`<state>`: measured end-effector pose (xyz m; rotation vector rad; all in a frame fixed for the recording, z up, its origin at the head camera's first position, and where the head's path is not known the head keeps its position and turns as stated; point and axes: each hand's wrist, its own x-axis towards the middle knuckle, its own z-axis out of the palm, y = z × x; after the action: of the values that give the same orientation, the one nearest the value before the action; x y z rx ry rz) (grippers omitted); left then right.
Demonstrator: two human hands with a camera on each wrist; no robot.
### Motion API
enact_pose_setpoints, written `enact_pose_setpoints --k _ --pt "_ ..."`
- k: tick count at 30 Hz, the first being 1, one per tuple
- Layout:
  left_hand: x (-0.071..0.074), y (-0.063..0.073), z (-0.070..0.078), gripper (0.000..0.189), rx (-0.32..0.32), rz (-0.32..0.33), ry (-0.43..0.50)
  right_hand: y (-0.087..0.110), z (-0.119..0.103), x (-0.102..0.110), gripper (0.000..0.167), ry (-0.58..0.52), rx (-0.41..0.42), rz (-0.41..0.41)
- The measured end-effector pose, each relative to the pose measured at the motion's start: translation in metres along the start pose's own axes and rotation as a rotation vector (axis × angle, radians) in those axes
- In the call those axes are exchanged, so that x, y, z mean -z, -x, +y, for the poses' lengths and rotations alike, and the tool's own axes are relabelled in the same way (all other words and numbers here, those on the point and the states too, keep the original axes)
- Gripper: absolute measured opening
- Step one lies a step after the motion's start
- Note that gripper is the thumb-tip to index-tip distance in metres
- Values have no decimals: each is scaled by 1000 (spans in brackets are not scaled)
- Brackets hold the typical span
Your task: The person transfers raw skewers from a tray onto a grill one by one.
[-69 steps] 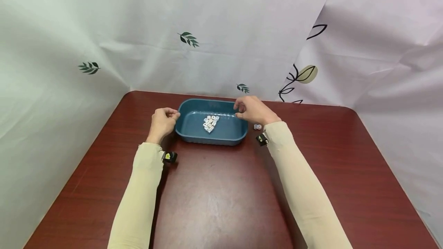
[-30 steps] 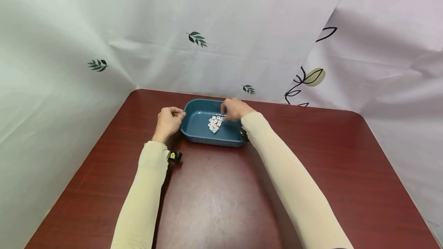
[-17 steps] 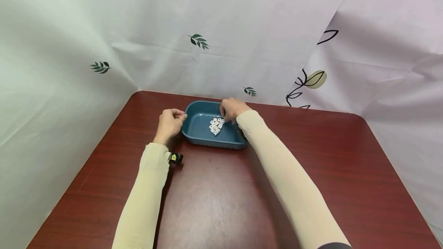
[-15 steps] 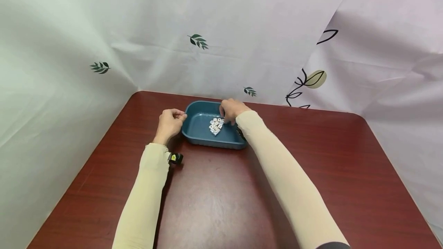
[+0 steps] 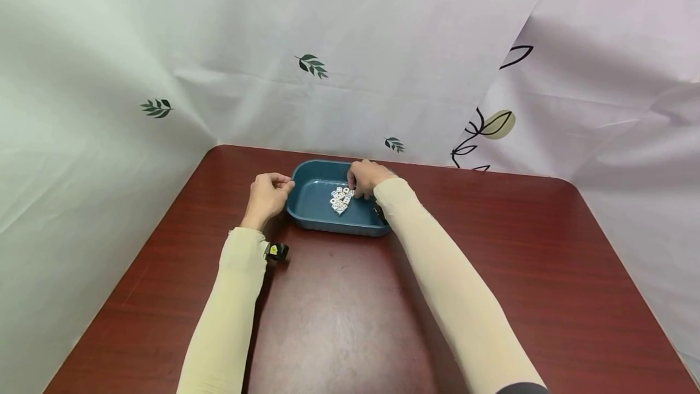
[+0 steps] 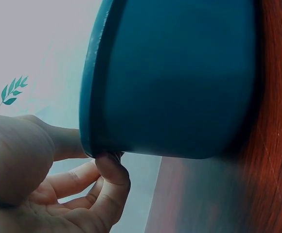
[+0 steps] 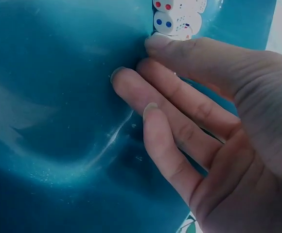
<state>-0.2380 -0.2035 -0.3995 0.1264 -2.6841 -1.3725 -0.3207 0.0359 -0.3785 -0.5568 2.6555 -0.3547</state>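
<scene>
A blue plastic tray (image 5: 338,225) stands near the back of the table, with a cluster of white dice (image 5: 339,202) on its floor. My left hand (image 5: 268,197) pinches the tray's left rim between thumb and fingers, as the left wrist view also shows. Inside the tray, my right hand (image 5: 369,176) is at the right side of the cluster. In the right wrist view, its thumb tip lies against a die (image 7: 184,35) beside another die (image 7: 163,22) with blue pips. The index finger is hidden behind the thumb, and the other fingers are bent over the tray floor.
The reddish-brown wooden table (image 5: 333,309) has rounded back corners. White cloth (image 5: 229,47) with printed leaves hangs close behind it and on both sides. A small black wrist camera (image 5: 277,252) sits at the left sleeve cuff.
My right hand has moved left from above the tray's right end down to the dice and has stayed there. Two dice seen earlier right of the tray no longer show. The left hand keeps its hold.
</scene>
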Motion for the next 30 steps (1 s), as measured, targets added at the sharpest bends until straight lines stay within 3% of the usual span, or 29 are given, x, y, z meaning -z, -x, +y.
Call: enact_pose_setpoints --k 22,30 --pt "-2 2 -2 26 9 -16 10 29 6 33 9 60 180 95" --pt "0 0 -1 26 -7 -11 2 52 9 46 9 -5 214 111"
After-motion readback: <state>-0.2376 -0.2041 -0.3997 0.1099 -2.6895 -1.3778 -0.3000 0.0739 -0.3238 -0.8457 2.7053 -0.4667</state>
